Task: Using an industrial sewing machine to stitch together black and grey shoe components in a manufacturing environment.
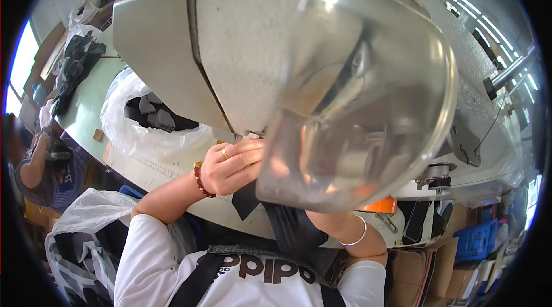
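Observation:
A large pale sewing machine head (pixel 241 36) fills the upper middle, with a clear plastic guard (pixel 374 105) on its right side. My left hand (pixel 233 166), wearing a gold ring and a beaded bracelet, is closed beneath the machine head, its fingers pressed together and their tips hidden by the guard. Dark cloth (pixel 246 200) comes out directly below it. More of this cloth hangs over the table edge toward my lap. My right forearm, with a silver bangle (pixel 360 232), reaches up behind the guard. Through the plastic my right hand (pixel 282 166) is only a blurred patch; its fingers cannot be made out.
A white plastic bag (pixel 129 134) of dark cloth pieces stands on the table (pixel 86 114) at left. Another bag (pixel 95 209) sits lower left. Dark cloth (pixel 75 68) lies farther back. Right of me are an orange item (pixel 379 205), cardboard boxes (pixel 411 272) and a blue crate (pixel 476 239). Another person (pixel 43 163) sits far left.

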Available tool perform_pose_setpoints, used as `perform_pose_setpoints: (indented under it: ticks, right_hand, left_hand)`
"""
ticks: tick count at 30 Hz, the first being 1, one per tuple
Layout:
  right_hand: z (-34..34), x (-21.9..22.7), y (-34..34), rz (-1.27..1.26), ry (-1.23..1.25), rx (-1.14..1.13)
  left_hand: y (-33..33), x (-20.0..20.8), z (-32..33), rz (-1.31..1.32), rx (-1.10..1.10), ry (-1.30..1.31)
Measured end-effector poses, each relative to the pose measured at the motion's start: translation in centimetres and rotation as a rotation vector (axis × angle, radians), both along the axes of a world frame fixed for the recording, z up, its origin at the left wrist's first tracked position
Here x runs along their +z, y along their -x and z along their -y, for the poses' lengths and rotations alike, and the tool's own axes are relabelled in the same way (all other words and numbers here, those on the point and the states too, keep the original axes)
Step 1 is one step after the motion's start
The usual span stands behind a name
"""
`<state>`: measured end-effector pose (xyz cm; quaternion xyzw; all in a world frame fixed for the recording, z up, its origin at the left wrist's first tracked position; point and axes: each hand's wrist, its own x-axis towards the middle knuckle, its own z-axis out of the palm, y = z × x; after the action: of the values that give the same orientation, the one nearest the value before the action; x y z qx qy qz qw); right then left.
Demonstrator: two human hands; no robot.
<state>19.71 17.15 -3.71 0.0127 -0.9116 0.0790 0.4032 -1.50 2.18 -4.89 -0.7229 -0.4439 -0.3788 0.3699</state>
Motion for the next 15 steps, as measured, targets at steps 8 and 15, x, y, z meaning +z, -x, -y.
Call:
perform_pose_setpoints:
  ticks: [8, 15]
  right_hand:
    - [0.5, -0.8, 0.1, 0.140, 0.613, 0.235]
    - [0.5, 1.4, -1.8, 0.428, 0.760, 0.138]
  left_hand:
    - [-0.1, 0.2, 0.0, 0.041, 0.013, 0.020]
    - [-0.2, 0.3, 0.4, 0.021, 0.030, 0.057]
